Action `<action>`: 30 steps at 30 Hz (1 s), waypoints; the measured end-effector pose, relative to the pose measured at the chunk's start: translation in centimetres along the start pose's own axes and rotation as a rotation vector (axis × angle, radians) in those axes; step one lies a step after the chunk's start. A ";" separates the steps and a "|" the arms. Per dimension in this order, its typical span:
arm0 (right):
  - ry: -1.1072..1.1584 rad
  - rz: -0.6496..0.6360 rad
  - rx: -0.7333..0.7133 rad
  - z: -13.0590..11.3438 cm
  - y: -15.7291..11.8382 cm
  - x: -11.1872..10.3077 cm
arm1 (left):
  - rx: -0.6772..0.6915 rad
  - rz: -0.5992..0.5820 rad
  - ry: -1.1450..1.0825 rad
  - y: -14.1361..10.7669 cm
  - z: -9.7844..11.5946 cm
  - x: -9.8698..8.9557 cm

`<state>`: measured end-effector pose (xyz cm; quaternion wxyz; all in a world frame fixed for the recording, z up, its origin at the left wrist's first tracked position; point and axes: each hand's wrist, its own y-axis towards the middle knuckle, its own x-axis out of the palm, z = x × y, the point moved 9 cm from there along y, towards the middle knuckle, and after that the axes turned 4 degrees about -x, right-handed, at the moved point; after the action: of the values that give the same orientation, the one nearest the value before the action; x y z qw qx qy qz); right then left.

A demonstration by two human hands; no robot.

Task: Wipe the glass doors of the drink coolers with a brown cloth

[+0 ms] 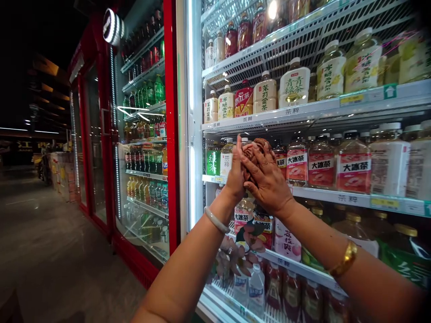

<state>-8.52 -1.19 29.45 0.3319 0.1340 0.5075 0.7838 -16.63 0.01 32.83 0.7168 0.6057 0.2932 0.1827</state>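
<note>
My left hand (235,179) and my right hand (271,181) are raised together in front of the lit drinks fridge. Between them shows a brown, ridged, roundish thing (261,144), whose kind I cannot make out. The right hand lies over it, back toward me, its fingers stretched and slightly spread. On the other side the left hand is seen nearly edge-on, one digit pointing up and the rest largely hidden. A pale bangle (216,220) circles my left wrist, and a gold bracelet (345,260) sits on my right forearm.
Shelves of bottled drinks (353,161) fill the fridge ahead. A white-edged shelf (313,104) runs above my hands. Pink flower shapes (240,258) show below them, apparently a reflection. Red-framed fridges (173,125) stand to the left, beside a grey floor (60,251).
</note>
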 end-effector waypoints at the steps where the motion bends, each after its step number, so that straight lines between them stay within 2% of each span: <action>1: -0.052 -0.038 -0.001 0.1 0.0 0.4 | -0.041 0.002 -0.084 -0.1 -0.7 0.0; 3: -0.144 -0.093 -0.014 0.6 0.3 1.2 | -0.130 0.089 -0.184 -0.3 -2.5 -0.8; 4: -0.175 -0.107 -0.031 0.8 0.7 1.5 | -0.158 0.174 -0.174 -0.4 -3.4 -1.6; 6: -0.206 -0.125 -0.065 1.1 2.1 2.2 | -0.170 0.361 -0.074 -0.1 -5.1 -3.6; 8: -0.210 -0.137 -0.080 1.3 4.2 3.1 | -0.143 0.462 0.063 0.8 -6.4 -4.9; 11: -0.216 -0.132 -0.045 1.0 6.8 4.4 | -0.120 0.406 0.247 2.7 -8.4 -5.1; 14: -0.232 -0.121 -0.030 0.3 7.0 4.4 | -0.084 0.305 0.360 3.2 -9.2 -4.7; 16: -0.240 -0.140 -0.094 0.0 5.9 3.4 | -0.021 0.243 0.386 2.8 -8.6 -4.2; 18: -0.243 -0.187 -0.219 0.1 4.5 1.9 | 0.060 0.162 0.414 2.3 -7.4 -3.2; 21: -0.277 -0.226 -0.306 1.4 3.7 -0.3 | 0.146 0.077 0.493 1.7 -5.9 -1.5; 24: -0.357 -0.159 -0.148 2.6 4.5 -1.1 | 0.100 0.125 0.510 1.2 -5.7 -0.7; 26: -0.367 -0.117 -0.048 2.2 4.4 -0.7 | 0.026 0.189 0.473 0.1 -5.9 -0.4; 28: -0.346 -0.116 -0.022 1.3 3.3 -0.2 | -0.020 0.219 0.439 -1.6 -5.9 0.1; 30: -0.318 -0.160 -0.099 0.5 1.2 -0.6 | -0.027 0.205 0.417 -3.3 -5.6 0.8</action>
<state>-8.30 -1.52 30.84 0.4755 0.1988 0.4187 0.7477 -19.87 4.11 28.96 0.6264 0.5719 0.3693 0.3796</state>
